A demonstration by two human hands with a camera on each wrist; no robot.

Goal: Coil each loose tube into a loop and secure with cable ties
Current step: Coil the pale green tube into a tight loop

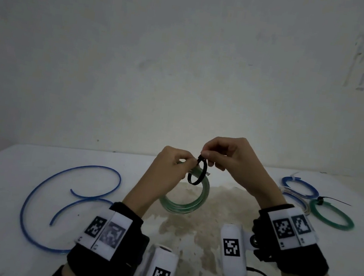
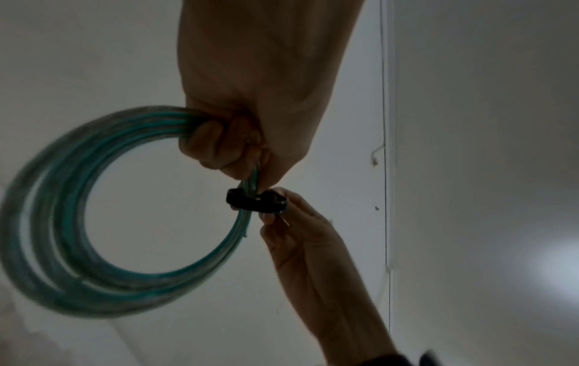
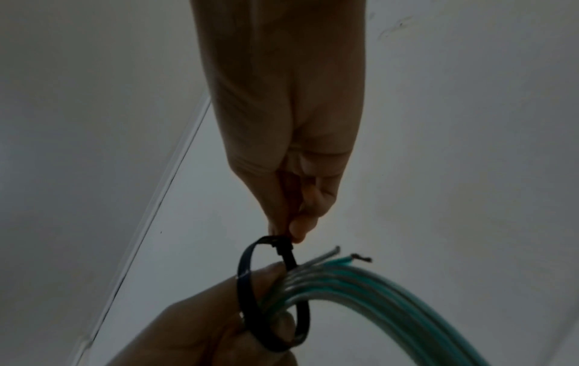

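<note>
Pinching the head of a black cable tie (image 1: 197, 172) looped loosely round a green tube coil (image 1: 188, 197), the right hand (image 1: 231, 161) is raised above the table (image 1: 6, 183), the coil being gripped by the left hand (image 1: 167, 166), with a loose blue tube (image 1: 70, 194) lying left and tied coils (image 1: 312, 203) right

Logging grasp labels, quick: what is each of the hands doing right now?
Left hand: closed, gripping the green tube coil at its top.
Right hand: closed, pinching the black cable tie looped loosely round the coil.
</note>
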